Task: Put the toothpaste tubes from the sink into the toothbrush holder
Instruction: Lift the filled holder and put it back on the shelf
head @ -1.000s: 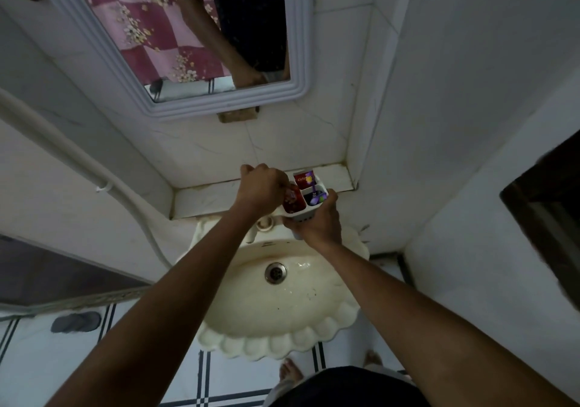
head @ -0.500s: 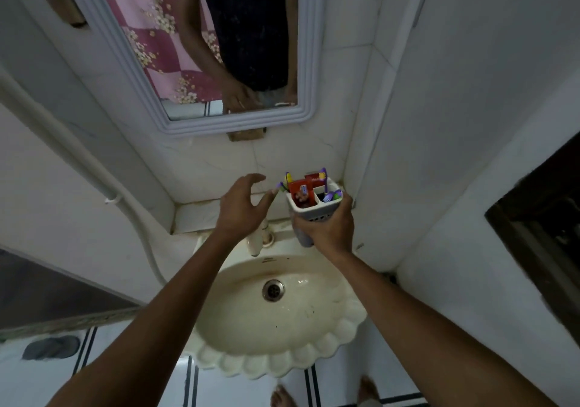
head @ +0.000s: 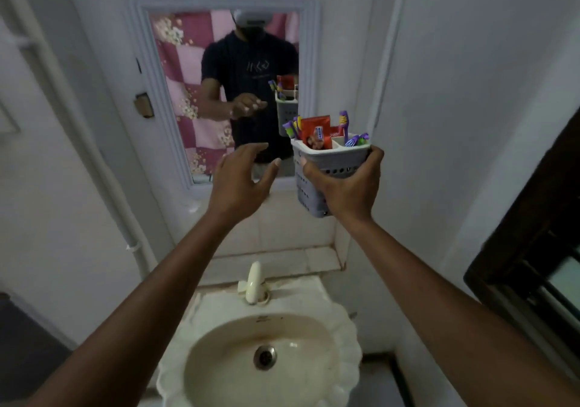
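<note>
White tiled walls and a framed mirror (head: 219, 93) back a scalloped sink (head: 270, 359), whose basin is seen bare. The toothbrush holder (head: 326, 168), a light perforated plastic caddy, is held aloft by the right hand (head: 348, 187), fingers clamped round its wall. Red toothpaste tubes (head: 317, 133) stand inside among purple toothbrushes (head: 343, 124). The left hand (head: 241, 177) is spread apart, empty. Soft, slippery tubes are best pinched mid-body; the task is judged nearly done.

Toothbrush holder (head: 326, 168) in right hand (head: 348, 187)
</note>
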`<control>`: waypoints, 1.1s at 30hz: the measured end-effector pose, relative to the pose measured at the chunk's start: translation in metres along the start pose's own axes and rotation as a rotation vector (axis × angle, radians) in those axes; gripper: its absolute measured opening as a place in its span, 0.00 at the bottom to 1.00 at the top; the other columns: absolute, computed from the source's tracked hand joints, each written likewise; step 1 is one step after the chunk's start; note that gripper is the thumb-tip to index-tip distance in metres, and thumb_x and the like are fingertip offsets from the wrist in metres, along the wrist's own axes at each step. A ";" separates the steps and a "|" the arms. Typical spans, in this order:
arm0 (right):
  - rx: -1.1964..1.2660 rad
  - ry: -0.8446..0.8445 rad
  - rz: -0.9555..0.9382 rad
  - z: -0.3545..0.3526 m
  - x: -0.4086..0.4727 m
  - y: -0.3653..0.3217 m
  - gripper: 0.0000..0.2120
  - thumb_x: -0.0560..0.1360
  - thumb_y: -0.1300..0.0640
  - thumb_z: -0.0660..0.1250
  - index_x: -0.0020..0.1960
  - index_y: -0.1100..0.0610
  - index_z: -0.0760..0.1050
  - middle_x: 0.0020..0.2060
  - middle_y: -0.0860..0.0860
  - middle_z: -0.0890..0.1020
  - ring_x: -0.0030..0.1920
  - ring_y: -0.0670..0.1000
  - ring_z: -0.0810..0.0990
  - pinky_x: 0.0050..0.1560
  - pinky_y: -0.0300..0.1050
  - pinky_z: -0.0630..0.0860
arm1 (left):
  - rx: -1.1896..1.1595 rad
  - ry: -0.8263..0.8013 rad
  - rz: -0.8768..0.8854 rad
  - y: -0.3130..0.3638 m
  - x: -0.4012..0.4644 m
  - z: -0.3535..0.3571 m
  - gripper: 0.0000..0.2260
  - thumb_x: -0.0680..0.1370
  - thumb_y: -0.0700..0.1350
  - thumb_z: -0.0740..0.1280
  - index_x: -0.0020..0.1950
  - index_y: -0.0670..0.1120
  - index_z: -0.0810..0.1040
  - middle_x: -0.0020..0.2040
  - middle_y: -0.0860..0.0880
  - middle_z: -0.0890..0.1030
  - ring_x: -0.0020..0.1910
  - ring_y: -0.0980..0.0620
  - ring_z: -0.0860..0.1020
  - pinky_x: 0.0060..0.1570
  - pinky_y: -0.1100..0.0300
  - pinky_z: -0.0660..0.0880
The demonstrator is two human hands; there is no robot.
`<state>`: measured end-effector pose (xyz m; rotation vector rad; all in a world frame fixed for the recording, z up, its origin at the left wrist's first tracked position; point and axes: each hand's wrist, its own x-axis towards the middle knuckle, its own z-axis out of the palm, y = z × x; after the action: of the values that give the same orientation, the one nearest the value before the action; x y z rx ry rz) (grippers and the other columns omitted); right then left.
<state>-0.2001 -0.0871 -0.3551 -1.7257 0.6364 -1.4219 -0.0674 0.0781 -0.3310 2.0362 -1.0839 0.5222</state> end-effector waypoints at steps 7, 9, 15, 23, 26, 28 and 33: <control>0.106 0.094 -0.195 -0.027 0.085 -0.130 0.51 0.58 0.28 0.86 0.70 0.52 0.71 0.61 0.49 0.82 0.59 0.52 0.85 0.51 0.49 0.89 | 0.123 0.239 0.215 0.076 0.086 -0.089 0.24 0.84 0.64 0.62 0.73 0.51 0.77 0.69 0.50 0.82 0.67 0.48 0.79 0.70 0.41 0.73; 0.131 0.120 -0.239 -0.034 0.109 -0.166 0.51 0.58 0.26 0.85 0.70 0.51 0.71 0.62 0.49 0.82 0.59 0.52 0.85 0.52 0.48 0.88 | 0.142 0.320 0.275 0.100 0.110 -0.117 0.23 0.85 0.63 0.62 0.73 0.51 0.76 0.70 0.49 0.81 0.68 0.47 0.78 0.71 0.40 0.71; 0.181 0.182 -0.330 -0.056 0.169 -0.261 0.51 0.59 0.27 0.86 0.70 0.51 0.71 0.62 0.47 0.81 0.60 0.51 0.84 0.51 0.40 0.83 | 0.248 0.554 0.410 0.147 0.176 -0.177 0.20 0.85 0.59 0.63 0.71 0.48 0.79 0.68 0.49 0.83 0.67 0.46 0.79 0.73 0.40 0.69; 0.179 0.213 -0.394 -0.056 0.232 -0.350 0.47 0.59 0.26 0.84 0.65 0.48 0.68 0.59 0.44 0.78 0.62 0.53 0.81 0.53 0.46 0.77 | 0.240 0.662 0.432 0.174 0.251 -0.210 0.20 0.85 0.60 0.63 0.70 0.50 0.79 0.69 0.50 0.82 0.68 0.45 0.79 0.76 0.40 0.66; 0.148 0.246 -0.406 -0.045 0.255 -0.367 0.52 0.57 0.22 0.80 0.69 0.51 0.70 0.60 0.46 0.80 0.62 0.53 0.82 0.55 0.49 0.82 | 0.258 0.644 0.408 0.174 0.280 -0.211 0.22 0.85 0.62 0.61 0.72 0.50 0.78 0.71 0.50 0.81 0.71 0.45 0.78 0.78 0.39 0.64; 0.128 0.269 -0.404 -0.034 0.267 -0.373 0.55 0.55 0.19 0.75 0.71 0.51 0.70 0.61 0.46 0.81 0.61 0.53 0.83 0.57 0.52 0.85 | 0.290 0.587 0.385 0.169 0.299 -0.205 0.24 0.85 0.63 0.59 0.75 0.51 0.76 0.74 0.50 0.79 0.75 0.45 0.75 0.80 0.38 0.61; 0.038 0.263 -0.388 -0.002 0.298 -0.370 0.52 0.61 0.21 0.79 0.71 0.53 0.71 0.61 0.49 0.81 0.61 0.54 0.83 0.58 0.55 0.86 | 0.289 0.384 0.239 0.143 0.338 -0.179 0.28 0.85 0.68 0.52 0.81 0.56 0.68 0.83 0.49 0.67 0.84 0.47 0.61 0.83 0.36 0.48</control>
<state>-0.1680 -0.1162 0.1177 -1.7081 0.4189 -1.9404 0.0014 -0.0096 0.0616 1.9397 -1.0629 1.1989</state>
